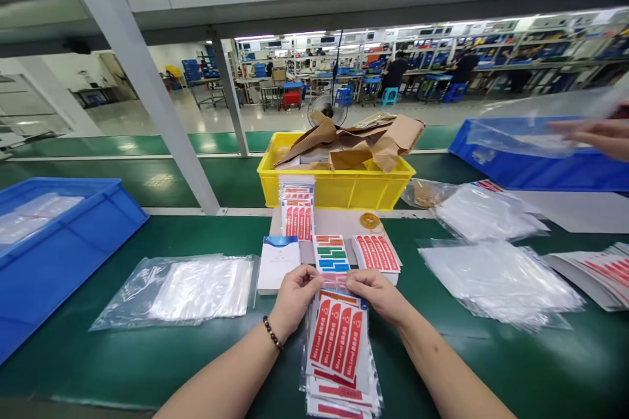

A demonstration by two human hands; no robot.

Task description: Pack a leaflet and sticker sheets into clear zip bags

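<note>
My left hand and my right hand pinch the two sides of a clear plastic bag's top edge. Below my fingers lies a fanned pile of bagged sticker sheets with red strips; whether the pinched bag belongs to this pile I cannot tell. Just beyond my fingertips is a stack of sheets with orange, green and blue blocks. A stack of white booklets with a blue top stands left of it, and red sticker sheets lie to its right.
A yellow bin with brown paper stands behind. Blue bins sit left and right. Clear bags lie left and right. Another person's hand moves plastic at far right. A slanted post rises at left.
</note>
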